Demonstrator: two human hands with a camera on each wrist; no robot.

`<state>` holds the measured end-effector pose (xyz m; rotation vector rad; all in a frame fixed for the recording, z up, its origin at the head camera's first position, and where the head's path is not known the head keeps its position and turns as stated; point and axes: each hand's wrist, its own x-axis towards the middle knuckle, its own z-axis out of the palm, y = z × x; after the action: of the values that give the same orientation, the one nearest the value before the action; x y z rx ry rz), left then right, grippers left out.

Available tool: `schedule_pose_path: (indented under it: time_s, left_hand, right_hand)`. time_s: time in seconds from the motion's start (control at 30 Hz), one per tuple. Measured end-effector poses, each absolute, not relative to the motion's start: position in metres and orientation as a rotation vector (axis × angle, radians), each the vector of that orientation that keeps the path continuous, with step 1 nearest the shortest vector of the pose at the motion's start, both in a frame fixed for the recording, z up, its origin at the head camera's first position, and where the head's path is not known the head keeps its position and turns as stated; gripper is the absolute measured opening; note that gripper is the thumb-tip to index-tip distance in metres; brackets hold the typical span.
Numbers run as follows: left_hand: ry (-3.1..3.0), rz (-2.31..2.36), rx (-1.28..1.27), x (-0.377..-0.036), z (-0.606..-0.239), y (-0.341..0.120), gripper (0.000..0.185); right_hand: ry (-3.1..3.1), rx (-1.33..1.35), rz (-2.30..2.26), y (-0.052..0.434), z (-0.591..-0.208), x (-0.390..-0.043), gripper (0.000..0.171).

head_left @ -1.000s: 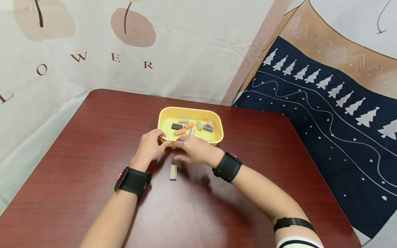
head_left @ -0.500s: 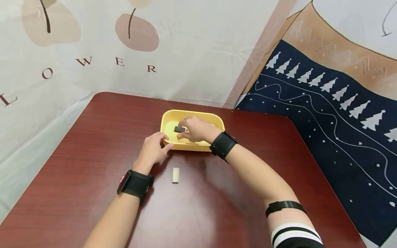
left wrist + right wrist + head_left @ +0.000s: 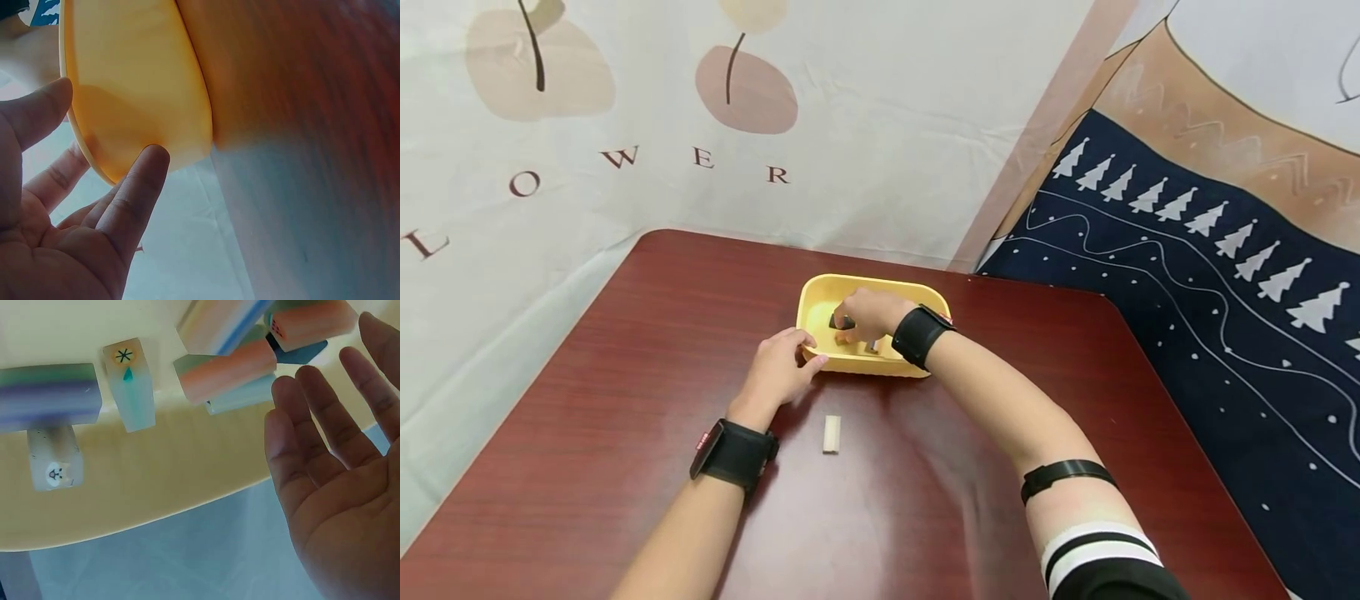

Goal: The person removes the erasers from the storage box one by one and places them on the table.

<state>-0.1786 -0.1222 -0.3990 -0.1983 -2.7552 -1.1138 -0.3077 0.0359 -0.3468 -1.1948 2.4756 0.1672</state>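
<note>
A yellow tray sits mid-table and holds several small coloured blocks. My right hand reaches into it, fingers straight and spread just above an orange block, holding nothing. A dark block lies at its fingertips. A pale blue block, a purple-green block and a white block with a bear face lie beside it. My left hand rests on the tray's near left corner, a finger touching the outer wall. A beige block lies alone on the table in front of the tray.
The dark red table has rounded corners and bare wood on all sides of the tray. Printed cloth hangs behind it and to its right. Black bands sit on both wrists.
My right hand moved from the table beside the beige block up into the tray. The left hand stayed at the tray's corner. The beige block has not moved.
</note>
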Motion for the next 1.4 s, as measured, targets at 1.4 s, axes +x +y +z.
schedule_pose_path:
  time_s: [1.4]
  left_hand:
    - [-2.763, -1.07, -0.196, -0.1772, -0.3986, -0.1217, 0.027]
  right_hand:
    - [2.467, -1.307, 0.207, 0.0305, -0.3542, -0.3086, 0.015]
